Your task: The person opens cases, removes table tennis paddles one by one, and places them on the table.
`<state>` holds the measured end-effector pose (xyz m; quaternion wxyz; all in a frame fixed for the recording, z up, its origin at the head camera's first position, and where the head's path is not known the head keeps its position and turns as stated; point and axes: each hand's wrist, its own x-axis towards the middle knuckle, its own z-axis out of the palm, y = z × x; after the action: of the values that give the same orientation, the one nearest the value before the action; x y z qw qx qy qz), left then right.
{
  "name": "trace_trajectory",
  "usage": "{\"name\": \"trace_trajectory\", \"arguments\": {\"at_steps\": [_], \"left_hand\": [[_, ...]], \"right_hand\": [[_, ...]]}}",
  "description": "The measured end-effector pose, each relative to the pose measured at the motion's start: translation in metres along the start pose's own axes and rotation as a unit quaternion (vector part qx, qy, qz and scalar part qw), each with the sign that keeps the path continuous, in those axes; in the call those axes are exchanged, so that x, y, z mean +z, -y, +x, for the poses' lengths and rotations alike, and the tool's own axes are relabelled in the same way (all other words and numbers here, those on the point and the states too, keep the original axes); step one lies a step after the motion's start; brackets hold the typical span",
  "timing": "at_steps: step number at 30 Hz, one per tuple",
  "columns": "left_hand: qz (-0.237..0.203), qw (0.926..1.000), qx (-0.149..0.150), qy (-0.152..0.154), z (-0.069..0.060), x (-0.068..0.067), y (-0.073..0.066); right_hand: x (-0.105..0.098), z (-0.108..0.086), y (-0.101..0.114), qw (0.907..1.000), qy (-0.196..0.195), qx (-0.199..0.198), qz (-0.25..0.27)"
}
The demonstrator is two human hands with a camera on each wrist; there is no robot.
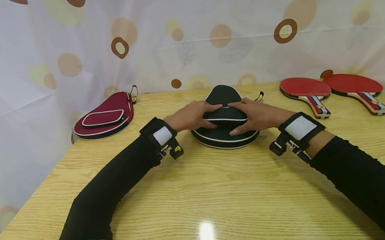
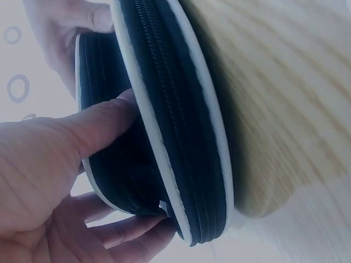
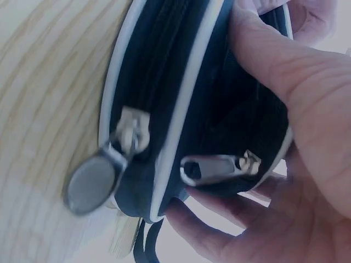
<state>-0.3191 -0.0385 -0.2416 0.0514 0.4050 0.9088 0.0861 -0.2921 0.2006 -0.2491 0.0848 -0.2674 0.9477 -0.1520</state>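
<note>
A patterned curtain (image 1: pixel 222 63) hangs behind a wood-grain table (image 1: pixel 171 197). In the head view, the black case (image 1: pixel 223 132) lies at the table's middle, its long axis running away from the person, narrow end toward the curtain. The left hand (image 1: pixel 193 116) and right hand (image 1: pixel 260 114) flank it about equally near, each gripping its raised pocket between thumb and fingers. A maroon case (image 1: pixel 109 104) lies left; 2 red paddles (image 1: pixel 304 87) (image 1: pixel 352 84) lie right.

In the left wrist view, the thumb presses the pocket's front, fingers curled round the side; a zipper (image 2: pixel 164 82) follows the rim.

In the right wrist view, 2 zipper pulls (image 3: pixel 90 186) (image 3: pixel 211 170) hang at the case's right side, so the right hand is nearer to them; its thumb and fingers clasp the pocket.
</note>
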Motion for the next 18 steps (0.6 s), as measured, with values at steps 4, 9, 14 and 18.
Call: {"name": "trace_trajectory", "arguments": {"at_steps": [4, 9, 14, 18], "left_hand": [[0.006, 0.9999, -0.014, 0.007, -0.002, -0.002, 0.006], [0.015, 0.9992, -0.035, 0.012, -0.002, -0.002, 0.01], [0.019, 0.9985, -0.05, 0.01, -0.002, -0.002, 0.015], [0.019, 0.9977, -0.064, -0.002, -0.002, -0.002, 0.02]], "right_hand": [[0.0, -0.001, 0.002, 0.9998, -0.004, -0.019, -0.011], [0.0, -0.003, 0.005, 0.9989, -0.013, -0.039, -0.023], [0.0, -0.004, 0.012, 0.9978, -0.019, -0.052, -0.035], [0.0, -0.005, 0.018, 0.997, -0.024, -0.062, -0.04]]}}
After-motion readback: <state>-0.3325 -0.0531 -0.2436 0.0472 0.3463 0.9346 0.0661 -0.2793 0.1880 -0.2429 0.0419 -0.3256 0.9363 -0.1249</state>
